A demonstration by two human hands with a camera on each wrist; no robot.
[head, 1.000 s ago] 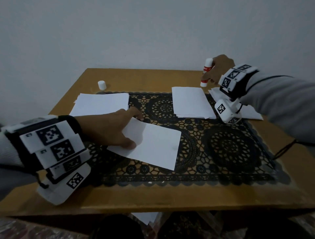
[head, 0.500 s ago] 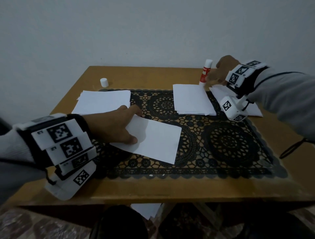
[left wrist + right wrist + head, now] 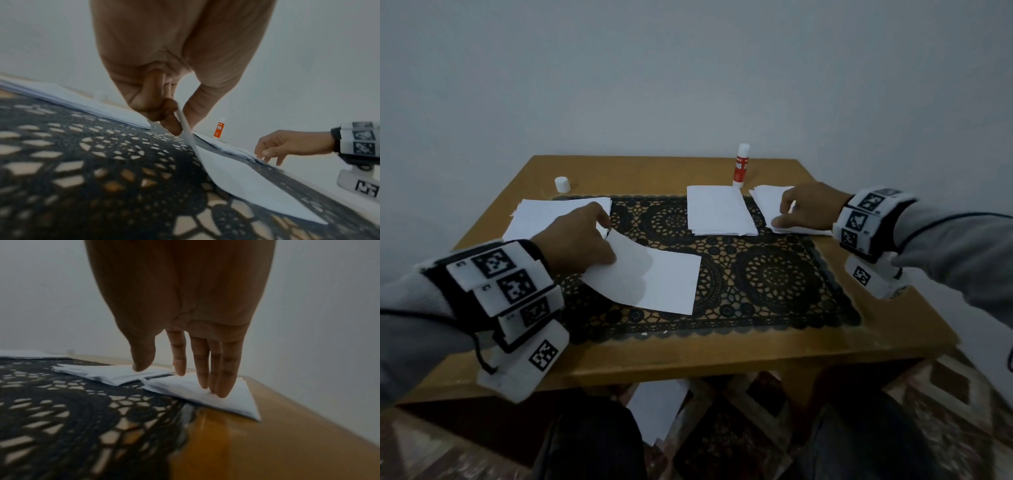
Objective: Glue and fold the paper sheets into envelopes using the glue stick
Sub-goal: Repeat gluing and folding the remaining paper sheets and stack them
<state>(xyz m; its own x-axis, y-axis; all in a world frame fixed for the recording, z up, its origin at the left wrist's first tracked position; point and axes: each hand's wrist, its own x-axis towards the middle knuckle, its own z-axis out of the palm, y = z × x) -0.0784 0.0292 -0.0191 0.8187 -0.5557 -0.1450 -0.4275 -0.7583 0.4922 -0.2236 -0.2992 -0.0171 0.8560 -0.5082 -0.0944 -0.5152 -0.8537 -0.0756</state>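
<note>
Indoors, wooden table (image 3: 722,346), lace mat (image 3: 774,274); left hand (image 3: 578,240) pinches sheet (image 3: 664,284), right hand (image 3: 811,209) relaxed.

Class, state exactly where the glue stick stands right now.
In the head view the glue stick stands upright at the table's far edge, right of centre, just behind the middle paper stack.

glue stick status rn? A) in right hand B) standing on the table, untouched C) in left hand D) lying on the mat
B: the glue stick stands upright at the far edge of the table; the right hand rests on a folded paper pile and the left hand pinches the loose sheet.
</note>
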